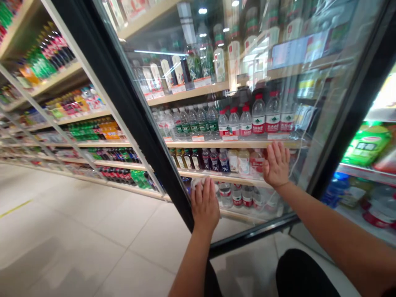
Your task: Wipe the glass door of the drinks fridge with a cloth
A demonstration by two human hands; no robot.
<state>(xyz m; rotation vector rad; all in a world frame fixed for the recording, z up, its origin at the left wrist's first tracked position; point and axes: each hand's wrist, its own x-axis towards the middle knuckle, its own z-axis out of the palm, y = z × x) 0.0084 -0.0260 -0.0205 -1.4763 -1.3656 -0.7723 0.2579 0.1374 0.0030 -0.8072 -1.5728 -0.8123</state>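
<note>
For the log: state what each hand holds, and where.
Right hand: nothing, flat on the door. Left hand: something white, maybe a cloth, under its fingers.

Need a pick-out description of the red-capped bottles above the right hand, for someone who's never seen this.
Find the black-framed glass door that the right hand lies flat against. Behind the glass, on the shelf just above that hand, stands a row of clear water bottles. They have red caps and red-and-white labels, while the bottles to their left wear green labels.
</note>
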